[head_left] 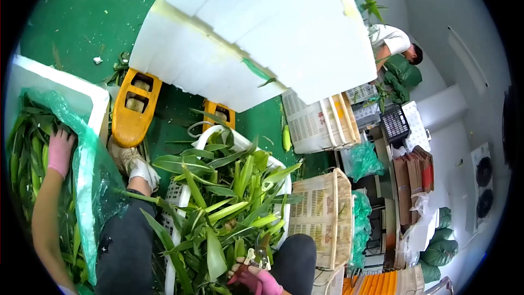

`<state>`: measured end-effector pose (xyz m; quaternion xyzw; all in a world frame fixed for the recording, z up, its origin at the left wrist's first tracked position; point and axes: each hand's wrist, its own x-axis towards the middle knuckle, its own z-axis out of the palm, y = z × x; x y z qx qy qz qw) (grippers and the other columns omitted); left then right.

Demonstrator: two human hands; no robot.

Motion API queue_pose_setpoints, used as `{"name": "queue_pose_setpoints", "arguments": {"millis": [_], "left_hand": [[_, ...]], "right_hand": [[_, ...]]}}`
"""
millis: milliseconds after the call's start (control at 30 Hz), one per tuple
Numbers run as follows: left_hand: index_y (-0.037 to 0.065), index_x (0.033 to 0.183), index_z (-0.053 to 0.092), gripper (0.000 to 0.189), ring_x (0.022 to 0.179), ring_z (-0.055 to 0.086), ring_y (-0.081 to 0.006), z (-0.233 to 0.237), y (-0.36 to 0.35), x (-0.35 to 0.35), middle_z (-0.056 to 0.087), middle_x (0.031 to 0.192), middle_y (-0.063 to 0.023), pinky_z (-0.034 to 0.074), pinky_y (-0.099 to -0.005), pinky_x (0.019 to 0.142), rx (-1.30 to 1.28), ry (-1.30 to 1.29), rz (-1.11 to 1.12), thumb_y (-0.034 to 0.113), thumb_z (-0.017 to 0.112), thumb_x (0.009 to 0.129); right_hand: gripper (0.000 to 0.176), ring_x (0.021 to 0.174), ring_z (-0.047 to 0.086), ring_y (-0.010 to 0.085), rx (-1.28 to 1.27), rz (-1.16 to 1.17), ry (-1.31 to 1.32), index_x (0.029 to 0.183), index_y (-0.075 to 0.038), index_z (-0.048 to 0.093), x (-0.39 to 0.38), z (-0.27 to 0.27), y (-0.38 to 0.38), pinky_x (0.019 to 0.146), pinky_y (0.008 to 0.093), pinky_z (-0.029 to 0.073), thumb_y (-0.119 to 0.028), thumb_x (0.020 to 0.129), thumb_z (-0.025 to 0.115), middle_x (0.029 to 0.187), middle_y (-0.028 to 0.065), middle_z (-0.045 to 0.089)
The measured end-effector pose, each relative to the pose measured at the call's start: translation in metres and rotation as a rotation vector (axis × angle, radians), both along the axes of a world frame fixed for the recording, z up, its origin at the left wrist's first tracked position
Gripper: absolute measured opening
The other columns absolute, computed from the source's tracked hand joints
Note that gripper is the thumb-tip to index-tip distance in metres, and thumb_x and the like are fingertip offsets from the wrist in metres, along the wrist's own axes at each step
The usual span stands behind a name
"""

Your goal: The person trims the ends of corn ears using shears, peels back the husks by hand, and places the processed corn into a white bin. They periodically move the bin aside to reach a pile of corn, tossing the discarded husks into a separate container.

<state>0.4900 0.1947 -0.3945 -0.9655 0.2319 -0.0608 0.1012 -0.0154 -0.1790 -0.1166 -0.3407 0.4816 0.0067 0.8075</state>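
My left hand [61,152], in a pink glove, reaches into a white foam box [97,97] lined with a green plastic bag [82,142]. Its fingers lie stretched over green corn ears [37,155] in their husks. Low in the view, my right hand [262,281], also gloved in pink, is closed around pruning shears [256,259] with red handles. The shears are over a white crate [170,207] between my legs, heaped with corn in husks [234,207] and loose leaves.
Large white foam boxes [273,27] rest above yellow pallet-jack forks [134,109] ahead. Plastic crates [322,213] stand at the right, near green bags [360,224] and folded cardboard [412,172]. Another person [393,41] bends beyond the boxes. Scraps litter the green floor [82,27].
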Motion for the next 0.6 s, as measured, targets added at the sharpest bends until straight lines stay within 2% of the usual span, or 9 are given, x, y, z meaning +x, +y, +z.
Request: {"name": "queue_pose_setpoints", "arguments": {"millis": [67, 200, 233, 333, 367, 400, 433, 567, 600], "left_hand": [[0.017, 0.118, 0.067, 0.034, 0.127, 0.048, -0.033, -0.071, 0.01, 0.029, 0.057, 0.127, -0.0161, 0.036, -0.0538, 0.111, -0.123, -0.061, 0.043, 0.013, 0.054, 0.087], [0.017, 0.116, 0.068, 0.031, 0.124, 0.052, -0.0306, -0.05, 0.001, 0.045, 0.062, 0.119, -0.0144, 0.035, -0.0518, 0.113, -0.041, 0.03, 0.117, 0.013, 0.054, 0.089], [0.014, 0.12, 0.066, 0.034, 0.126, 0.052, -0.0322, -0.006, -0.001, 0.026, 0.06, 0.126, -0.0175, 0.032, -0.0531, 0.115, 0.029, 0.144, 0.143, 0.01, 0.053, 0.088], [0.006, 0.125, 0.06, 0.043, 0.132, 0.046, -0.0377, -0.001, 0.045, 0.001, 0.055, 0.132, -0.0227, 0.026, -0.0539, 0.12, -0.284, -0.032, 0.05, 0.0, 0.055, 0.083], [0.006, 0.124, 0.058, 0.054, 0.13, 0.046, -0.0408, 0.066, 0.044, -0.03, 0.053, 0.132, -0.0224, 0.029, -0.0516, 0.118, -0.343, 0.018, 0.07, -0.007, 0.063, 0.071], [0.005, 0.12, 0.056, 0.062, 0.128, 0.047, -0.0429, 0.061, 0.064, -0.038, 0.052, 0.132, -0.0216, 0.034, -0.0482, 0.114, -0.62, -0.101, 0.03, -0.011, 0.069, 0.061], [0.003, 0.118, 0.055, 0.058, 0.127, 0.046, -0.0439, 0.059, 0.083, -0.034, 0.052, 0.133, -0.0211, 0.038, -0.0472, 0.109, -0.754, -0.149, 0.06, -0.009, 0.07, 0.063], [-0.001, 0.112, 0.051, 0.032, 0.101, 0.058, -0.0221, 0.252, 0.049, -0.106, 0.058, 0.105, -0.0115, 0.044, -0.029, 0.091, -1.454, -0.341, 0.065, -0.007, 0.055, 0.08], [0.0, 0.111, 0.052, 0.029, 0.095, 0.056, -0.0193, 0.323, 0.043, -0.14, 0.056, 0.101, -0.0089, 0.045, -0.0279, 0.085, -1.749, 0.162, 0.028, 0.004, 0.058, 0.082]], "right_hand": [[0.041, 0.108, 0.062, 0.0284, -0.105, 0.003, -0.021, 0.133, -0.008, 0.053, -0.001, 0.016, 0.009, 0.095, 0.0448, 0.051, -0.025, 0.097, 0.061, 0.115, 0.0093, 0.065], [0.042, 0.107, 0.063, 0.0275, -0.122, -0.01, -0.045, 0.134, -0.008, 0.054, -0.03, 0.022, 0.014, 0.094, 0.0441, 0.051, -0.026, 0.096, 0.062, 0.115, 0.0093, 0.066], [0.043, 0.107, 0.063, 0.0273, -0.099, -0.04, -0.088, 0.134, -0.008, 0.054, -0.038, 0.024, 0.014, 0.094, 0.0438, 0.051, -0.026, 0.096, 0.062, 0.115, 0.0091, 0.066], [0.038, 0.102, 0.064, 0.0265, -0.195, -0.063, -0.141, 0.126, -0.009, 0.058, -0.033, 0.054, 0.021, 0.09, 0.0424, 0.052, -0.029, 0.095, 0.064, 0.109, 0.008, 0.068], [0.037, 0.101, 0.065, 0.0265, -0.162, -0.053, -0.101, 0.124, -0.009, 0.059, -0.04, 0.059, 0.018, 0.09, 0.0421, 0.052, -0.03, 0.095, 0.064, 0.108, 0.0081, 0.068], [0.036, 0.1, 0.065, 0.0265, -0.125, -0.039, -0.062, 0.122, -0.008, 0.06, -0.047, 0.062, 0.016, 0.089, 0.0418, 0.052, -0.031, 0.095, 0.064, 0.106, 0.0081, 0.068], [0.037, 0.097, 0.066, 0.0262, -0.118, -0.024, -0.068, 0.12, -0.008, 0.061, -0.053, 0.065, 0.015, 0.087, 0.0404, 0.052, -0.035, 0.095, 0.063, 0.105, 0.0085, 0.069], [0.03, 0.075, 0.065, 0.0196, -0.303, 0.083, -0.085, 0.107, -0.009, 0.066, -0.065, 0.07, 0.016, 0.067, 0.0353, 0.052, -0.035, 0.091, 0.065, 0.089, 0.0061, 0.07], [0.028, 0.064, 0.062, 0.014, -0.437, 0.079, -0.114, 0.107, -0.009, 0.065, -0.06, 0.076, 0.02, 0.055, 0.0292, 0.049, -0.032, 0.092, 0.066, 0.08, 0.0038, 0.068]]}}
